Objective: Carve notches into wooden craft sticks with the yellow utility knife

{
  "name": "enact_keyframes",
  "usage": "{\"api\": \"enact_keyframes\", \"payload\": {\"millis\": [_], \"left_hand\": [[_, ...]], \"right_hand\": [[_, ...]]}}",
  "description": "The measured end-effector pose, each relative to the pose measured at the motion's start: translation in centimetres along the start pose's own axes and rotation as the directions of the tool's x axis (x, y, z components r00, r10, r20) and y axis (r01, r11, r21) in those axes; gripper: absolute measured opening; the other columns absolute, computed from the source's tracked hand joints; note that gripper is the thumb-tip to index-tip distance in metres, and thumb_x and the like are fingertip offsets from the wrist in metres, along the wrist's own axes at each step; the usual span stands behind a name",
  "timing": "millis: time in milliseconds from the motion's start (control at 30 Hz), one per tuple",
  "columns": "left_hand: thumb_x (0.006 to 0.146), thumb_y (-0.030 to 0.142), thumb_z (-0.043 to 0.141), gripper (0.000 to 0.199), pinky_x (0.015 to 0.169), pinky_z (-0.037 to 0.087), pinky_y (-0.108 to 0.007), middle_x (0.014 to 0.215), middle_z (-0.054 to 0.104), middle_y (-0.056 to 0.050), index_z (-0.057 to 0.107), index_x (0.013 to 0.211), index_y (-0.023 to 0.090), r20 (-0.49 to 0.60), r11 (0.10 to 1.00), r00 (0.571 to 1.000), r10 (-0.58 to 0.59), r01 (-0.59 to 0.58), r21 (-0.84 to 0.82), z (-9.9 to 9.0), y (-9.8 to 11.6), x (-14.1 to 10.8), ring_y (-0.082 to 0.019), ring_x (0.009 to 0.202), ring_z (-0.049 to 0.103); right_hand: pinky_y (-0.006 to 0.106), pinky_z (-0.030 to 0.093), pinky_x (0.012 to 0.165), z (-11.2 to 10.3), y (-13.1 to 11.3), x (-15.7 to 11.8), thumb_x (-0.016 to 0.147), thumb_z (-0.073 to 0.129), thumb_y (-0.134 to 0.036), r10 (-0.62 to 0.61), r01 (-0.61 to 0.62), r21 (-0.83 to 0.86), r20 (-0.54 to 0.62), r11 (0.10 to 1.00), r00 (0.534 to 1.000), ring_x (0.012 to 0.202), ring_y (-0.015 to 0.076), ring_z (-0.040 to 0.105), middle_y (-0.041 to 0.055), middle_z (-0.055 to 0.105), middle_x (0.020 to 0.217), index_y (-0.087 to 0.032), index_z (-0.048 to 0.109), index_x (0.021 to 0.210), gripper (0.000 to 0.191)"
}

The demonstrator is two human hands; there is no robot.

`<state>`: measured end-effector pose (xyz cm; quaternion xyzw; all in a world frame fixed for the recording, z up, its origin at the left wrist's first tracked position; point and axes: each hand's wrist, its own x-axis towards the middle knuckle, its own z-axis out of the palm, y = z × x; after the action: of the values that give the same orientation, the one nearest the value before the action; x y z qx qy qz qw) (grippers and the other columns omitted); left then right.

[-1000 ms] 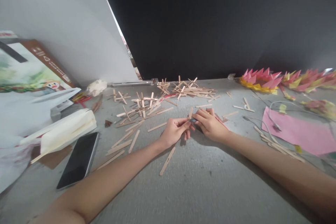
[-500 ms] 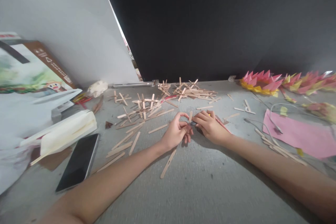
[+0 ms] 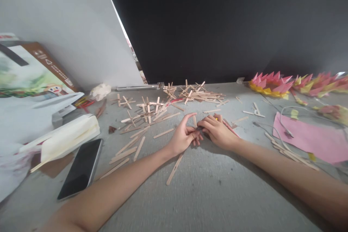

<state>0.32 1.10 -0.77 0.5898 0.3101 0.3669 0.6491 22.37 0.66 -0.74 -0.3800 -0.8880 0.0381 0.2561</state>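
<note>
My left hand [image 3: 185, 136] is closed round a wooden craft stick [image 3: 194, 120], whose upper end sticks up between its fingers and the right hand. My right hand [image 3: 216, 130] is wrapped round a tool with a red handle [image 3: 230, 129], a bit of yellow and a dark tip [image 3: 200, 128]. That tip meets the fingers of my left hand beside the stick. Fingers cover most of the tool, so its exact kind is unclear. Another craft stick [image 3: 174, 170] lies on the grey surface just below my left wrist.
Loose craft sticks [image 3: 127, 151] and joined cross shapes [image 3: 148, 110] lie left and behind. A phone [image 3: 81, 168] lies by my left forearm. Pink-and-yellow paper flowers [image 3: 270, 84], pink paper [image 3: 310, 137] and a cable [image 3: 281, 117] are right. A dark panel [image 3: 217, 25] stands behind.
The upright stick has shifted slightly left and the left fingers have moved in against the dark tip. The right hand stays nearly in place.
</note>
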Motion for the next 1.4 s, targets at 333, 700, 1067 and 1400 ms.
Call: {"api": "enact_keyframes", "payload": {"millis": [333, 700, 1067, 1400], "left_hand": [[0.092, 0.05, 0.079, 0.093, 0.058, 0.053, -0.025, 0.077, 0.076, -0.002, 0.023, 0.159, 0.021, 0.012, 1.0, 1.0, -0.011, 0.011, 0.002, 0.31, 0.09, -0.09, -0.016, 0.058, 0.07], [0.095, 0.035, 0.07, 0.056, 0.056, 0.051, -0.023, 0.069, 0.072, 0.003, 0.035, 0.138, 0.024, 0.031, 0.999, 0.999, 0.019, -0.02, 0.026, 0.31, 0.23, -0.09, -0.014, 0.053, 0.064], [0.097, 0.028, 0.066, 0.051, 0.059, 0.048, -0.022, 0.069, 0.069, 0.004, 0.037, 0.139, 0.025, 0.025, 0.997, 0.997, 0.07, -0.071, 0.038, 0.3, 0.42, -0.41, -0.012, 0.055, 0.062], [0.106, 0.04, 0.057, 0.05, 0.054, 0.041, -0.02, 0.077, 0.067, 0.002, 0.039, 0.151, 0.027, 0.105, 0.988, 0.994, 0.028, -0.043, 0.151, 0.18, -0.23, -0.74, -0.008, 0.051, 0.048]], "right_hand": [[0.041, 0.03, 0.094, 0.55, 0.62, -0.23, 0.102, 0.046, -0.005, -0.08, 0.079, -0.024, -0.036, 0.997, 0.996, 0.107, 0.0252, 0.06, 0.0083, 0.073, 0.114, -0.023, 0.063, 0.122, 0.032], [0.04, 0.031, 0.092, 0.55, 0.49, -0.24, 0.1, 0.048, -0.002, -0.121, 0.118, -0.058, -0.058, 0.991, 0.991, 0.104, 0.0245, 0.06, 0.0072, 0.072, 0.108, -0.024, 0.065, 0.122, 0.035], [0.039, 0.031, 0.091, 0.42, 0.48, -0.12, 0.103, 0.046, -0.003, -0.106, 0.103, -0.037, -0.102, 0.994, 0.989, 0.101, 0.0234, 0.061, 0.0067, 0.073, 0.105, -0.024, 0.064, 0.119, 0.032], [0.038, 0.031, 0.088, -0.06, 0.22, -0.31, 0.102, 0.044, 0.0, -0.19, 0.177, -0.122, -0.1, 0.976, 0.977, 0.098, 0.0225, 0.06, 0.0061, 0.072, 0.102, -0.022, 0.065, 0.116, 0.034]]}}
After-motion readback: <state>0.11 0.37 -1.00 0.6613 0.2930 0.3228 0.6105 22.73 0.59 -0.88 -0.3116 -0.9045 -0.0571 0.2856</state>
